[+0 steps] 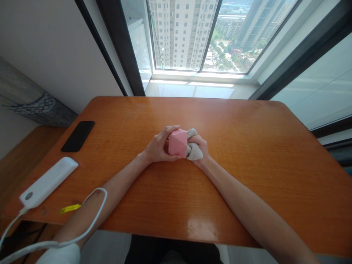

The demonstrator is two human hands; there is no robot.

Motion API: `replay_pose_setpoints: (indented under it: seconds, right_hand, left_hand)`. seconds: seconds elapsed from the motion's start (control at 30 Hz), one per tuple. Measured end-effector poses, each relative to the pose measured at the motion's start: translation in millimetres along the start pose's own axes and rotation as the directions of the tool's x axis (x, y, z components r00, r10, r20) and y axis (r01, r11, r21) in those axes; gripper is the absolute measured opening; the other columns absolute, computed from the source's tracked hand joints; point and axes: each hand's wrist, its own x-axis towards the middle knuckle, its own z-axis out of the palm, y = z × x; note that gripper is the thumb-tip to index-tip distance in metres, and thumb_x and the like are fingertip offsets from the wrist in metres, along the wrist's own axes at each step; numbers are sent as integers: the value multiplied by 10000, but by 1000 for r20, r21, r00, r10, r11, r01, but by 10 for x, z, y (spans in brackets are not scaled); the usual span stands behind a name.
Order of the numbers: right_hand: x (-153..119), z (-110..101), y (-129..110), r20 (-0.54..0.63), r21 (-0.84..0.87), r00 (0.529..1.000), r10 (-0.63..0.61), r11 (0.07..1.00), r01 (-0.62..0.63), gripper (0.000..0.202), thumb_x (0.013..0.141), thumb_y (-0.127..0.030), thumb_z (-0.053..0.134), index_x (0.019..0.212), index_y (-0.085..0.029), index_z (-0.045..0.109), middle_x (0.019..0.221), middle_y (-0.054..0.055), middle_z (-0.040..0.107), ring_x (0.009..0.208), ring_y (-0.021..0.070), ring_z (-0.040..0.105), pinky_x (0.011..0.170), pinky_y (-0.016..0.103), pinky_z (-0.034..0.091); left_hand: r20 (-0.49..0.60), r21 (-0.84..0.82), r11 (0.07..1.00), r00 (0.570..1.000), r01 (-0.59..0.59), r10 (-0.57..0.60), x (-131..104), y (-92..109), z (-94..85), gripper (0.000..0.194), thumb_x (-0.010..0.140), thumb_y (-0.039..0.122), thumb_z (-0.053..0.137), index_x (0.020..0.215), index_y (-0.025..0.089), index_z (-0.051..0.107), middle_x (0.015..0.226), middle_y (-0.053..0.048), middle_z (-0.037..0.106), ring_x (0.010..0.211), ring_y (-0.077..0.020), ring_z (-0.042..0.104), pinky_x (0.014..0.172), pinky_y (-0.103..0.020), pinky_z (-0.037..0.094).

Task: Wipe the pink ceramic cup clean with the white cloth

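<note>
A small pink faceted block (178, 143) is held above the middle of the wooden table (132, 124). My left hand (162, 145) grips it from the left, thumb below and fingers over the top. In my right hand (202, 146) is a bunched, pale grey cloth (194, 151), closed in the fingers. The cloth sits against the block's right side. Part of the cloth and some right-hand fingertips are hidden behind the block and folds.
At the table's left lie a black phone (78, 136) and a white power bank (48, 182). A white cable (103, 201) crosses over my left forearm, near a yellow tag (70, 208). Beyond the far edge is a window (181, 36).
</note>
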Motion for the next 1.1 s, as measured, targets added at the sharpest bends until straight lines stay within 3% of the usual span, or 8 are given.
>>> replay_pose_setpoints:
  seconds: [0.13, 0.23, 0.33, 0.43, 0.57, 0.8, 1.0, 1.1]
  right_hand:
    - [11, -38, 18, -8, 22, 999, 38, 999, -38, 75, 631, -213, 738, 607, -226, 668, 657, -10, 607, 628, 148, 504, 571, 296, 445]
    - [38, -79, 17, -31, 99, 996, 81, 992, -78, 96, 628, -226, 734, 611, -237, 640, 643, -8, 602, 601, 156, 502, 555, 310, 460]
    - [55, -97, -3, -15, 179, 990, 139, 975, -134, 98, 601, -219, 731, 624, -242, 639, 633, -6, 607, 591, 159, 496, 550, 313, 469]
    - [41, -79, -22, 7, 167, 987, 160, 973, -159, 86, 586, -219, 733, 624, -227, 657, 639, 4, 624, 605, 157, 509, 558, 307, 473]
    - [15, -51, -19, 13, 101, 992, 129, 986, -130, 80, 614, -210, 740, 632, -225, 664, 664, 0, 632, 628, 160, 524, 566, 304, 475]
    - [54, -108, 16, 17, 130, 994, 112, 985, -113, 139, 624, -233, 731, 675, -237, 602, 632, -30, 582, 563, 138, 484, 521, 278, 435]
    - [33, -81, -1, 34, 97, 989, 141, 985, -144, 102, 645, -219, 764, 728, -217, 705, 747, 7, 687, 699, 173, 587, 649, 300, 538]
    - [40, -86, 5, 21, 96, 994, 111, 989, -113, 103, 646, -216, 756, 721, -224, 686, 732, -7, 663, 685, 163, 571, 629, 289, 519]
  left_hand:
    - [56, -38, 998, 998, 40, -38, 20, -15, -24, 1179, 789, 716, 906, 1725, 275, 341, 1541, -197, 620, 1362, -381, 699, 1138, -516, 619]
    - [81, 20, 998, 995, -55, 54, 22, -53, 6, 1414, 703, 709, 975, 1790, 307, 165, 1710, -255, 451, 1539, -465, 556, 1208, -632, 563]
    - [84, 90, 982, 984, -166, 158, 8, -68, 45, 1340, 763, 539, 999, 1787, 370, 151, 1807, -250, 279, 1622, -457, 461, 1203, -634, 569]
    - [62, 96, 976, 980, -194, 189, -10, -56, 42, 1179, 801, 485, 984, 1748, 373, 291, 1758, -228, 363, 1565, -420, 532, 1157, -562, 612]
    - [18, -13, 999, 999, -49, 49, -13, -30, 2, 1279, 704, 602, 1009, 1737, 286, 324, 1544, -201, 583, 1385, -393, 672, 1100, -515, 646]
    - [28, 176, 950, 966, -259, 258, 8, -20, 48, 1052, 803, 405, 986, 1682, 425, 409, 1730, -189, 409, 1568, -412, 524, 1189, -589, 591]
    - [5, 10, 999, 999, -41, 41, 5, -23, 20, 1220, 708, 651, 989, 1700, 287, 379, 1525, -194, 592, 1388, -385, 677, 1120, -523, 643]
    - [16, 74, 993, 995, -95, 95, -8, -43, 28, 1193, 720, 582, 1009, 1703, 315, 386, 1607, -210, 532, 1463, -406, 626, 1160, -556, 618]
